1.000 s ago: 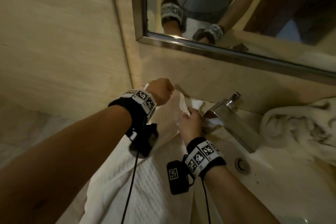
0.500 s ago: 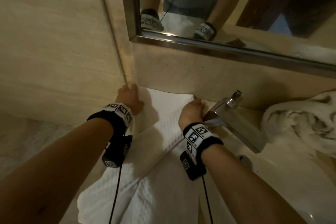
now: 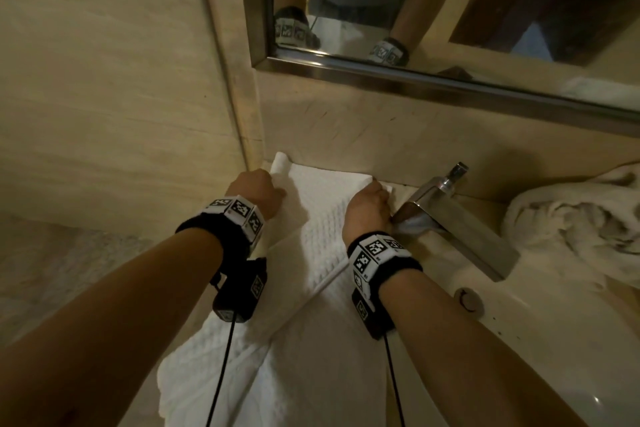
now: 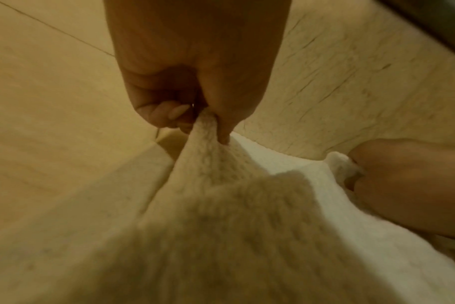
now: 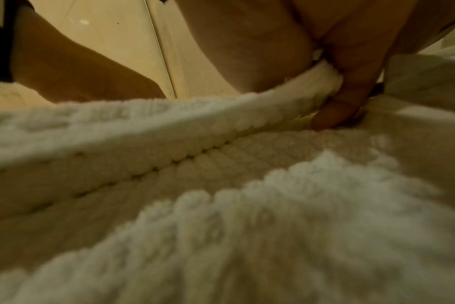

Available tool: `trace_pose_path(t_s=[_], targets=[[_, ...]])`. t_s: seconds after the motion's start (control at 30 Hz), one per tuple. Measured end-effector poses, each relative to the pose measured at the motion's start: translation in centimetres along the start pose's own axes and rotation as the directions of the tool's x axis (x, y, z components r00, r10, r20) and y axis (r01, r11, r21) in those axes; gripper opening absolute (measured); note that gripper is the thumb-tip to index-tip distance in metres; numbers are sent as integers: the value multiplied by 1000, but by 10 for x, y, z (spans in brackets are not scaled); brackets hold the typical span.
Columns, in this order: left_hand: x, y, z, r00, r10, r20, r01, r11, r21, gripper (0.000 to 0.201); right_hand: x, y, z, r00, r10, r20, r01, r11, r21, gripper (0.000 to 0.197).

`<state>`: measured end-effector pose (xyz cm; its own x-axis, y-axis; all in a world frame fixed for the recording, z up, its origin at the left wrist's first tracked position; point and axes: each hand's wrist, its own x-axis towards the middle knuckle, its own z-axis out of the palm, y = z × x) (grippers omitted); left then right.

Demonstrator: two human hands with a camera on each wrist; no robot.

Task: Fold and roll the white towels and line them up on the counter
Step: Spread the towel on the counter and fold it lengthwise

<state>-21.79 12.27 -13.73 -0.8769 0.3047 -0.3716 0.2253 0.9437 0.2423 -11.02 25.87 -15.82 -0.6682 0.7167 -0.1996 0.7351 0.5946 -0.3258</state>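
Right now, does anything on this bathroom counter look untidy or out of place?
Yes. A crumpled white towel lies in a loose heap to the right of the chrome faucet, neither folded nor rolled. The waffle towel that the left hand and right hand pinch hangs over the counter's front edge.

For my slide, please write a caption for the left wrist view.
Left hand pinches a corner of the white towel near the wall.
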Motion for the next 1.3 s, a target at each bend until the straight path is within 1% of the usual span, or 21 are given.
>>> trace_pose_path(t_s=[0.1, 0.13, 0.17, 0.23, 0.3, 0.33, 0.37, 0.4, 0.5, 0.53, 0.6, 0.67, 0.7, 0.73, 0.8, 0.83, 0.9, 1.03, 1.13, 1.23, 1.3], targets=[[-1, -1, -4, 998, 34, -56, -30, 996, 85, 36, 0, -5, 10, 992, 31, -123, -38, 998, -51, 24], [-3, -1, -4, 997, 35, -64, -27, 992, 119, 34, 0, -9, 10, 991, 12, -133, -18, 999, -49, 17], [-4, -2, -3, 997, 42, -68, -31, 986, 161, 33, 1, -9, 9, 990, -4, -139, -7, 997, -78, 14], [-4, -6, 3, 994, 71, -83, -49, 970, 238, 30, 11, -6, 17, 991, 22, -134, -31, 998, -62, 13], [-3, -6, 7, 992, 80, -96, -53, 965, 257, 29, 4, -6, 6, 982, -6, -187, -16, 994, -113, 9], [-3, -5, 9, 993, 71, -99, -45, 969, 243, 28, 0, -5, 4, 985, 11, -172, -29, 994, -107, 12], [-4, -4, 9, 993, 52, -104, -28, 974, 223, 28, -1, -4, 5, 994, 16, -111, -27, 994, -105, 19], [-5, -3, 7, 992, 31, -125, -7, 982, 190, 28, -2, -2, 5, 998, -19, -62, 11, 992, -128, 25], [-8, -5, 2, 973, -15, -229, 33, 996, 77, 31, -5, 8, -5, 995, -95, -42, 89, 988, -128, 33], [-10, -5, 1, 975, -8, -220, 26, 997, 76, 33, -6, 8, -8, 993, -113, -26, 109, 985, -132, 33], [-12, -8, 3, 991, 8, -136, 8, 993, 119, 42, -7, 9, -11, 989, -147, 2, 146, 978, -146, 32], [-12, -10, 9, 998, -15, -64, 23, 993, 118, 52, -8, 9, -13, 987, -160, 10, 160, 976, -148, 32], [-11, -10, 12, 999, -18, -50, 24, 992, 126, 53, -8, 9, -14, 987, -160, 21, 162, 976, -148, 32], [-9, -9, 13, 999, -17, -31, 22, 987, 157, 49, -8, 9, -15, 985, -167, 30, 170, 974, -147, 33], [-7, -9, 12, 999, 13, 31, -20, 970, 242, 39, -9, 8, -15, 982, -183, 49, 189, 970, -152, 35], [-6, -9, 10, 998, 31, 53, -44, 962, 270, 37, -8, 6, -15, 981, -184, 56, 191, 969, -158, 36], [-5, -8, 4, 995, 54, 88, -76, 961, 266, 34, -8, 4, -15, 981, -181, 64, 190, 966, -178, 38], [-5, -5, -2, 988, 127, 93, -151, 927, 344, 30, -10, 4, -12, 982, -182, 53, 189, 961, -202, 37], [-6, -5, -6, 983, 156, 97, -182, 900, 396, 30, -9, 6, -12, 980, -193, 40, 197, 960, -200, 34], [-11, -10, -13, 980, 191, 57, -197, 890, 411, 30, -8, 7, -11, 978, -207, 23, 206, 948, -243, 32], [-15, -12, -22, 980, 197, 18, -184, 877, 444, 32, -9, 5, -8, 977, -211, 23, 209, 941, -264, 31]])
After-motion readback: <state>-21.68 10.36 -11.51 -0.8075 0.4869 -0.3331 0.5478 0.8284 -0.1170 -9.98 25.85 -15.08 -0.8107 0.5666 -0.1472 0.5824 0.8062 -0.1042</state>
